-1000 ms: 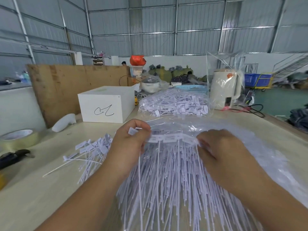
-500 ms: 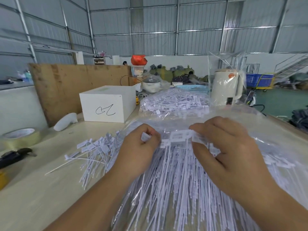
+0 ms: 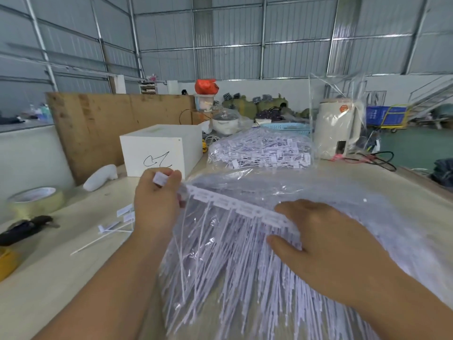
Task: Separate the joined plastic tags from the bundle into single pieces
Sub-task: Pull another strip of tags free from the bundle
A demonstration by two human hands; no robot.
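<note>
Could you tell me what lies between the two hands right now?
In the head view, a joined strip of tags spans from the left hand to the right hand.

The tags (image 3: 235, 244) are white, in a clear bag (image 3: 343, 190). The box (image 3: 160, 149) near the table's far edge is white with a black scribble. The tape roll (image 3: 36, 201) at the left edge is pale yellow. The board (image 3: 110, 126) is brown. The kettle (image 3: 337, 130) is cream with an orange sticker.
</note>
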